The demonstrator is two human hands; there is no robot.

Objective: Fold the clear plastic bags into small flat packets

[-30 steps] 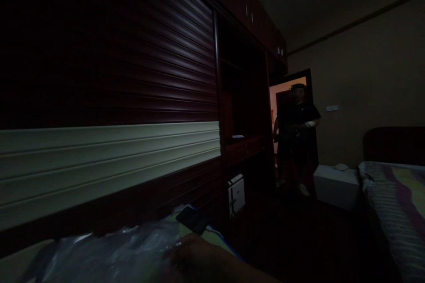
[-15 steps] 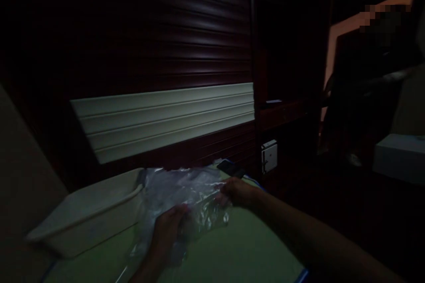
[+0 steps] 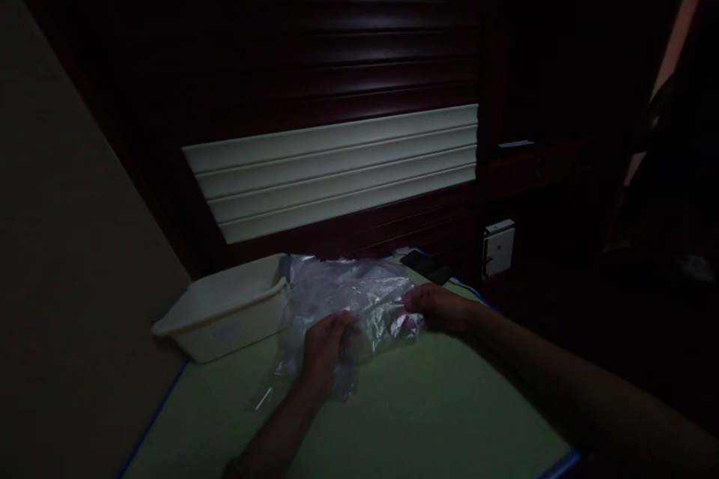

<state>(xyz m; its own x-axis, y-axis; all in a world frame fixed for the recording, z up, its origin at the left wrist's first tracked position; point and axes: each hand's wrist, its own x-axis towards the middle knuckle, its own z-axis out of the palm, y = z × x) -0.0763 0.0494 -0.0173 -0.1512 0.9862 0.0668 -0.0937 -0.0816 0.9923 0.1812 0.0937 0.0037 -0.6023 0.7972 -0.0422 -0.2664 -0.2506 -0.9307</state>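
Observation:
Pinched in both hands is a clear plastic bag (image 3: 379,322), its upper edge stretched between them. More crumpled clear plastic (image 3: 320,284) lies behind and under it on a pale green tabletop (image 3: 404,419); whether these are separate bags I cannot tell. My left hand (image 3: 326,344) grips the near left side, thumb and fingers pressed together. On the right, my right hand (image 3: 441,307) closes on the other end. A white plastic basin (image 3: 236,314) stands left of the plastic, touching or very near it.
A dark phone (image 3: 425,267) with a white cable (image 3: 463,286) lies at the table's back right. Behind rises a dark slatted panel with a pale band (image 3: 348,165). A white box-like object (image 3: 499,251) is beyond the table. A person's dark shape (image 3: 679,135) stands far right.
The view has swung left and down, so the scene sits further right. Both hands keep hold of the bag, and its edge between them looks less taut.

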